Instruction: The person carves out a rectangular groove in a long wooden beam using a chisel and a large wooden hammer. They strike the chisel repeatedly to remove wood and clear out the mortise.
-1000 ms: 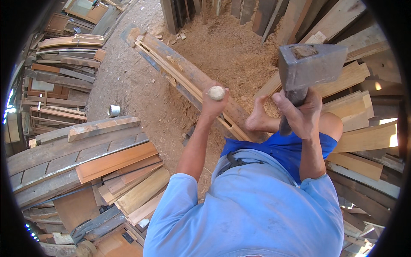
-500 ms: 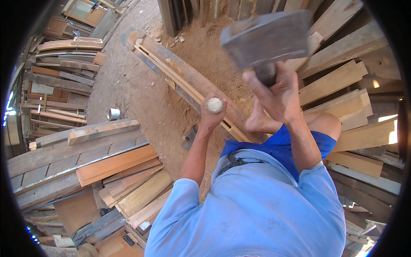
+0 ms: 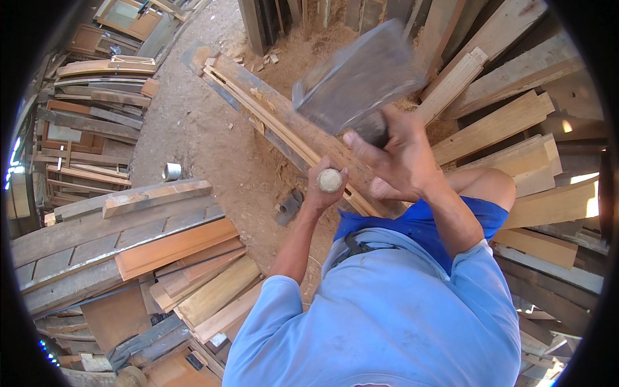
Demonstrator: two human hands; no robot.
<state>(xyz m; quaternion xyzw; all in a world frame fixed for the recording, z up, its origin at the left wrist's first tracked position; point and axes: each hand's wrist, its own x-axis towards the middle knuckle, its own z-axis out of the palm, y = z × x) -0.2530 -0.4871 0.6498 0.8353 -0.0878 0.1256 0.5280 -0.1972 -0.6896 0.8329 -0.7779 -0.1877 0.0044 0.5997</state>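
Observation:
My left hand point(image 3: 314, 192) is closed round an upright chisel point(image 3: 329, 180); only the pale round end of its handle shows, and the blade is hidden below. It stands over a narrow grooved wood piece point(image 3: 264, 119), which lies lengthwise along a wider worn plank point(image 3: 300, 121). In my right hand point(image 3: 412, 158) is a big dark wooden mallet point(image 3: 361, 80), gripped by its handle. The mallet is raised, its blurred head ahead of and above the chisel. My bare foot point(image 3: 384, 189) rests beside the plank.
Long boards point(image 3: 500, 126) fan out along the right. Stacked planks point(image 3: 174, 248) lie at the near left, with a small metal can point(image 3: 171, 171) beyond them. A grey sandal-like object point(image 3: 289, 208) is on the dirt floor. Upright timbers point(image 3: 253, 26) stand at the far side.
The mallet has swung to the left and its head has tilted, with my right hand moving left and down. My left hand and the chisel have shifted slightly right and nearer.

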